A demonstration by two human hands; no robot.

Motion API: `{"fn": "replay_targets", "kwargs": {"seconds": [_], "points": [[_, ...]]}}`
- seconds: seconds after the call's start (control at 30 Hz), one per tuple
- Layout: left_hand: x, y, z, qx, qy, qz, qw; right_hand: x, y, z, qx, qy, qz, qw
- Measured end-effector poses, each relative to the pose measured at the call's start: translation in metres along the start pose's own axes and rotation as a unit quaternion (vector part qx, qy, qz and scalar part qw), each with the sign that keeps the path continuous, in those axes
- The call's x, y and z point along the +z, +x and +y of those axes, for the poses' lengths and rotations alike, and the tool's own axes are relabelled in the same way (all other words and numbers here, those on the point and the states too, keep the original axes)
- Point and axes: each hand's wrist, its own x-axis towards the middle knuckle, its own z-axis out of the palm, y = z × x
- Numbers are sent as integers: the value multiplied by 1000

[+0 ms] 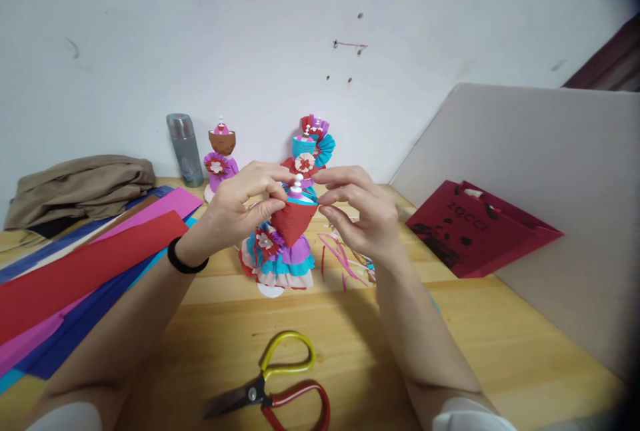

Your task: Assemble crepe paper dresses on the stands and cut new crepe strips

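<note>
A small dress form stands in front of me, with a red pointed top edged in blue, a white knob above it, and a skirt of purple, blue and pale ruffles with a flower at its left. My left hand pinches the upper left edge of the red top between thumb and fingers. At the top's right edge is my right hand, its thumb and fingers curved and apart, fingertips close to the blue edging. Scissors with one yellow and one red handle lie on the wooden table nearer to me.
Coloured paper strips and a brown cloth lie at the left. Behind stand a grey bottle and other decorated forms. Paper scraps lie right of centre; a red bag leans at the right.
</note>
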Motion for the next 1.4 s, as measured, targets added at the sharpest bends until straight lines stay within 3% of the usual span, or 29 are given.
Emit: {"fn": "replay_targets", "kwargs": {"seconds": [0.47,0.93,1.13,1.4], "points": [[3,-1,-1,-3,-13,15,1000,8,0,-1,4,-21,-15,1000],[2,-1,1,-14,-41,14,999,7,1,-10,87,40,5,995],[-7,-3,-4,-30,-40,11,999,1,0,-17,191,80,-20,978],[-21,-4,-19,-18,14,-29,999,2,-2,-20,177,66,-53,980]]}}
